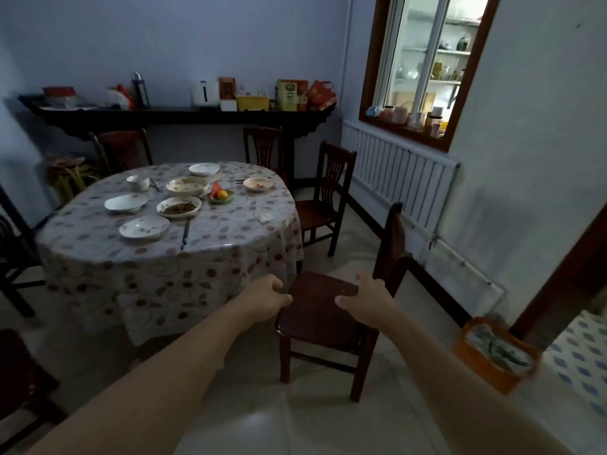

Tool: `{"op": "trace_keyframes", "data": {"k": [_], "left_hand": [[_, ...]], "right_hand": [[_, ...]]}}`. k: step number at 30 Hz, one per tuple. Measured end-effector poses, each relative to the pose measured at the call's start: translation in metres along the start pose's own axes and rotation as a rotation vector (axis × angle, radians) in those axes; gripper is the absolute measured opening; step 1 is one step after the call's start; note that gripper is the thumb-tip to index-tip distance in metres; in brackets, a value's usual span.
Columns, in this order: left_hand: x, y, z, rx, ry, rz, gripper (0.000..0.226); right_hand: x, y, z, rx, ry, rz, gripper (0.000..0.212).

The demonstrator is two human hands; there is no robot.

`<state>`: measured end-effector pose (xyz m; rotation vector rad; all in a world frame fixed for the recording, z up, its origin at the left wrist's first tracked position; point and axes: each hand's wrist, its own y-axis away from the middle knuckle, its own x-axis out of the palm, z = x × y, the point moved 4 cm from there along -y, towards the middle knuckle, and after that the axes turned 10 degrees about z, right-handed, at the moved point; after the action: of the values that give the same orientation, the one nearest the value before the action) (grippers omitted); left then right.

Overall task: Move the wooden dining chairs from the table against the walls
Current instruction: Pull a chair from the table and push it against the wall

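A dark wooden dining chair [317, 315] stands in front of me beside the round table [170, 244], its back toward the right wall. My left hand [267, 298] grips the left edge of its seat. My right hand [368, 298] hovers over the seat near the backrest, fingers spread, holding nothing. A second chair [323, 205] stands at the table's right side, and a third chair [264, 147] behind the table. A fourth chair [121, 149] is at the back left. Parts of two more chairs show at the left edge, one chair [14, 251] by the table and one chair [23, 382] nearer me.
The table carries several plates [144, 226] and bowls with chopsticks under a patterned cloth. A white radiator [397, 172] runs along the right wall below a window. An orange bin [492, 353] sits by the doorway on the right. A long dark console shelf [184, 114] lines the back wall.
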<state>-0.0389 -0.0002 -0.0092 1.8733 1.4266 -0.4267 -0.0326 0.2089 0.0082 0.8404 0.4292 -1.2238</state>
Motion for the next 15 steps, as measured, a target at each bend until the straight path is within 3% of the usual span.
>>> {"op": "trace_keyframes", "data": {"k": [15], "left_hand": [[-0.018,-0.254,-0.067,0.136,-0.056,0.258,0.051]], "right_hand": [[-0.082,-0.192,-0.025,0.244,-0.053,-0.095,0.071]]}}
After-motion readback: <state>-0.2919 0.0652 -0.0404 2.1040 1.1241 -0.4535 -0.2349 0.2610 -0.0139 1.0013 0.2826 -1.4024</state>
